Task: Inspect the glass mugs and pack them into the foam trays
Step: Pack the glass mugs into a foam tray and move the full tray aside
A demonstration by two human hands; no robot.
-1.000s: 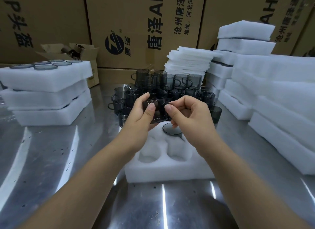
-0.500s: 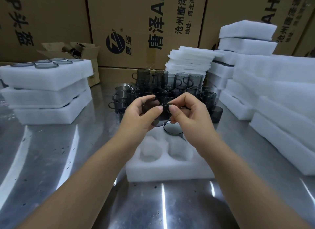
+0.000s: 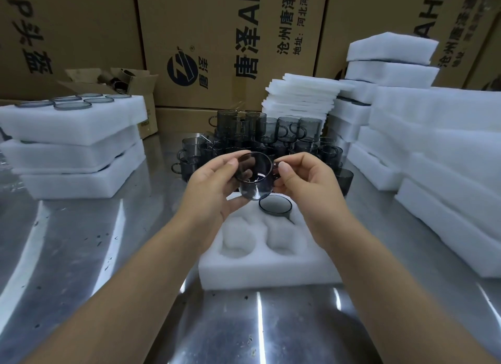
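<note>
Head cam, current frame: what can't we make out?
Head view only.
Held mug: handle mostly hidden by right hand; flaws too small to see.
Foam tray: far-left pocket covered by left hand and mug.
Loose mugs behind: overlapping, uncountable.
Left foam stack: lower layers' contents hidden by the top tray.

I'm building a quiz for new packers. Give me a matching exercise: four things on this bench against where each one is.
1 tilted mug
2 seated mug
3 thin foam sheets
4 stacked trays

a left side of the table
b far right pocket of the open foam tray
c between left hand and right hand
d behind the loose mugs

Pairs: 1-c, 2-b, 3-d, 4-a
</note>
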